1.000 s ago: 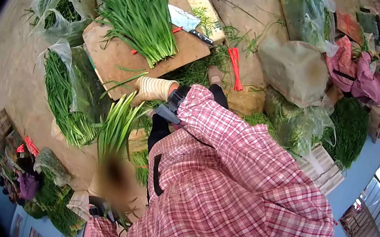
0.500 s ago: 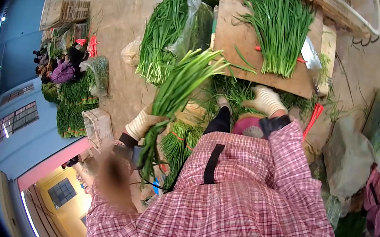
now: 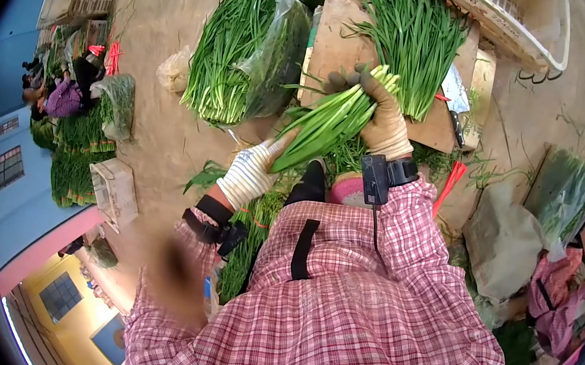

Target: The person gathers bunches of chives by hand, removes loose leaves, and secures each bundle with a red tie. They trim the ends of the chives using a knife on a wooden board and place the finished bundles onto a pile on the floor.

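Chive bunch (image 3: 330, 122) is gripped by both: right hand (image 3: 382, 117) wrapped round cut ends, left hand (image 3: 253, 171) closed on leaf end. Bunch gathered, not yet tied. Loose chives (image 3: 411, 39) left on board (image 3: 332, 47) just beyond right hand; red ties (image 3: 451, 185) beside it.

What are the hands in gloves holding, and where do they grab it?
Both hold one bunch of green chives. The right hand grips its pale cut end; the left hand grips the leafy end.

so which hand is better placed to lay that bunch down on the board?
Probably right hand: it grips the bunch at the end over the board. Left hand holds the far end, off the board.
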Demonstrator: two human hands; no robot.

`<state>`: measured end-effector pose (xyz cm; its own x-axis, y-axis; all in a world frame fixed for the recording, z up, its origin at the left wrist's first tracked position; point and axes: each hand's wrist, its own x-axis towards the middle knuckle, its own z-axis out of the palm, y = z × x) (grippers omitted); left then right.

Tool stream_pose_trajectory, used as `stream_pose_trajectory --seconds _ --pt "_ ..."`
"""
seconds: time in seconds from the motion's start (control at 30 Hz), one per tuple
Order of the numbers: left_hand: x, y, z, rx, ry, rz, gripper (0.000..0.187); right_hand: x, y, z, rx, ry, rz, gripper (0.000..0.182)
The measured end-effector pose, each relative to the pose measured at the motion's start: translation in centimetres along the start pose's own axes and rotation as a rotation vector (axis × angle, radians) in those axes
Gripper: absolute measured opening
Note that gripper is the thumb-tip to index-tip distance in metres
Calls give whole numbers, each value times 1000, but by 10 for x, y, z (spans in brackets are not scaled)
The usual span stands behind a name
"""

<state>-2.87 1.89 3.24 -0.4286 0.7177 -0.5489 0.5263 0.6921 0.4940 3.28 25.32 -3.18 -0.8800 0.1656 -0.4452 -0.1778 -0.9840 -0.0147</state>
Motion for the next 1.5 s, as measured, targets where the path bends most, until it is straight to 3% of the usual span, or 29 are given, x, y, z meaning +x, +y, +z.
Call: stream_pose_trajectory --seconds 0.07,0.1,0.13,0.2,0.27,0.33,0.37,0.4,0.43,0.5,0.67,0.77,0.8,0.9,0.97,1.0,1.03,1.07,1.1,1.17,1.2,1.23,1.27,1.33,1.37,1.43,1.47,1.5 --pt "6 -13 5 15 227 210 90 -2 -7 20 -159 -71 -135 26" --pt "5 -5 -9 104 102 88 100 -4 -10 34 -325 -71 -247 21" --pt "0 -5 -11 96 120 86 100 -3 -21 45 -635 -29 -342 19" --pt "-15 -10 -18 410 88 -175 103 8 -32 50 -726 73 -446 17" --pt "-29 -27 -13 387 25 -199 99 15 -40 56 -731 46 -517 15" --pt "-32 -8 -9 -98 -82 -148 78 12 -34 61 -835 -8 -600 16" --pt "-24 0 0 -337 -234 -128 76 12 -25 62 -892 -21 -677 17" --pt "-16 6 16 -587 -258 3 80 3 -29 61 -921 21 -757 18" --pt "-14 47 29 -1115 -240 152 82 -6 -28 64 -889 47 -805 19" --pt "12 -43 93 -1941 -410 170 104 -32 -28 71 -765 105 -856 22" --pt "29 183 20 -2343 -633 782 102 -82 -10 79 -614 53 -787 29" --pt "79 32 18 -2187 -62 237 80 -120 -13 70 -550 -82 -648 25" --pt "90 37 15 -2104 46 140 77 -122 -13 62 -586 -141 -648 28" --pt "108 68 6 -1832 254 107 69 -120 -24 65 -556 -251 -584 29" --pt "111 84 5 -1743 378 82 63 -138 -37 64 -676 -298 -580 40" --pt "113 89 5 -1724 441 92 60 -153 -54 69 -895 -211 -685 40" --pt "110 92 8 -1694 499 122 57 -147 -58 63 -780 -191 -796 41" --pt "103 99 25 -918 502 806 77 -136 -58 55 -664 -170 -906 43" --pt "100 112 29 -932 523 793 72 -122 -58 48 -661 -172 -912 43" --pt "95 129 31 -946 540 781 68 -108 -65 43 -1258 0 -1317 46" --pt "92 134 32 -1013 631 657 54 -110 -67 41 -1258 4 -1318 46" --pt "92 136 32 -1074 721 530 42 -110 -69 39 -1567 181 -1338 55" --pt "89 134 30 -1078 713 533 42 -114 -73 39 -1877 376 -1333 64" --pt "78 129 29 -837 784 283 44 -134 -78 54 -2094 329 -1314 84" --pt "79 129 22 -937 733 122 45 -140 -72 57 -2264 313 -1299 79" --pt "88 111 28 -858 681 90 44 -113 -54 49 -2427 248 -1291 58" --pt "88 117 22 -792 661 59 44 -89 -42 37 -2654 406 -1335 43" --pt "87 126 24 -1013 626 -36 41 -75 -29 20 -2669 320 -1139 39"
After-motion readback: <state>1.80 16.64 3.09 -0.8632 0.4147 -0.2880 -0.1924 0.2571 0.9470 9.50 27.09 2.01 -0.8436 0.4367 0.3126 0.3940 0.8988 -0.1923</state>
